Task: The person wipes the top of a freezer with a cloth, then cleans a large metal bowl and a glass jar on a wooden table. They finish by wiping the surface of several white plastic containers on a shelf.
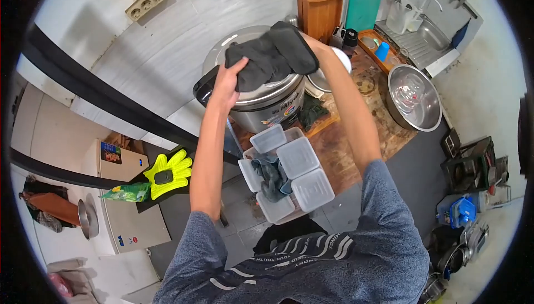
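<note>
Tiled wall point(267, 3) behind, a wooden table point(361, 151) below, and a big cooker point(261, 116) at the back, with the dark glove point(258, 59) up over its lid! The left hand point(224, 86) has it, thumb on top, fingers closed on the end away from the cuff. The right wrist point(318, 52) meets that cuff; the fingers there are hidden, so how open they are, or whether they're inside the glove, I can't tell.

Trouble spots? One hard tug and the fabric could slip from that thumb, or bunch up. Drop an elbow and it might catch the tubs point(300, 159), near the table's front edge, and spill the grey cloth point(271, 180) resting on them. For now, the glove lies between the two hands: touching the left fingers, cuff up against the right wrist.
</note>
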A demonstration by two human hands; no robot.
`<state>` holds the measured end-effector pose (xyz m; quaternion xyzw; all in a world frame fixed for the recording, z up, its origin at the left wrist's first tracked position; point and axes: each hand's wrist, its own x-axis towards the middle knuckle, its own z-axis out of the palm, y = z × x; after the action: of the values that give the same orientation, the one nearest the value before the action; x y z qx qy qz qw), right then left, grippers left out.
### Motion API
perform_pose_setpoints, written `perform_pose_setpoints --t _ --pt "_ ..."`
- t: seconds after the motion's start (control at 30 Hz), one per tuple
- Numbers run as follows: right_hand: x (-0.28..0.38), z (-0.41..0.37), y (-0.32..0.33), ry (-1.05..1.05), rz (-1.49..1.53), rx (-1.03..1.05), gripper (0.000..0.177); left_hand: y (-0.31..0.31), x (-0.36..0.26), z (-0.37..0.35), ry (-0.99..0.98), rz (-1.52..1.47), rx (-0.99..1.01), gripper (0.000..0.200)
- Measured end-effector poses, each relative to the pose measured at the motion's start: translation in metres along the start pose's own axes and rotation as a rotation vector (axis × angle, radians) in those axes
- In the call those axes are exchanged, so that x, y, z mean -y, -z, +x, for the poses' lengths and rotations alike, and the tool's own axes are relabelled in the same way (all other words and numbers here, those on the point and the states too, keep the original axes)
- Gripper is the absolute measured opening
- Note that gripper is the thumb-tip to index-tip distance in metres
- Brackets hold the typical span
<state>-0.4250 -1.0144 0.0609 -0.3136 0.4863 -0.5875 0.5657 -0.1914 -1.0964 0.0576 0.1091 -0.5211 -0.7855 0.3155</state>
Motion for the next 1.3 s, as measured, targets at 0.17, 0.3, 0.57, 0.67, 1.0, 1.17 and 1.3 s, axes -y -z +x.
perform_pose_setpoints --t 0.17,0.3,0.57,0.67,1.0,1.17,1.3 --pt "-0.030 -0.076 -0.004 0.271 0.126 -0.134 0.029 -0.004 -0.005 -0.019 0.026 0.327 -0.075 0.047" --pt "-0.020 -0.090 -0.026 0.859 -0.267 -0.228 0.029 0.038 -0.017 -0.007 -0.153 1.035 -0.089 0.045" --pt "-0.013 0.048 -0.037 0.387 0.119 -0.417 0.048 0.089 0.013 0.030 -0.334 1.623 -0.483 0.033" --pt "-0.028 0.117 -0.054 0.216 0.095 -0.430 0.053 0.089 0.013 0.025 -0.327 1.621 -0.465 0.032" --pt "-0.083 0.139 -0.074 0.005 -1.726 -0.454 0.060 0.090 0.010 0.022 -0.466 1.507 -0.413 0.029" --pt "-0.058 0.196 -0.051 -0.031 -1.627 -0.613 0.063 0.094 0.012 0.024 -0.491 1.519 -0.398 0.029" --pt "-0.087 0.214 -0.065 0.093 -1.648 -0.909 0.065 0.096 0.015 0.024 -0.471 1.525 -0.381 0.029"
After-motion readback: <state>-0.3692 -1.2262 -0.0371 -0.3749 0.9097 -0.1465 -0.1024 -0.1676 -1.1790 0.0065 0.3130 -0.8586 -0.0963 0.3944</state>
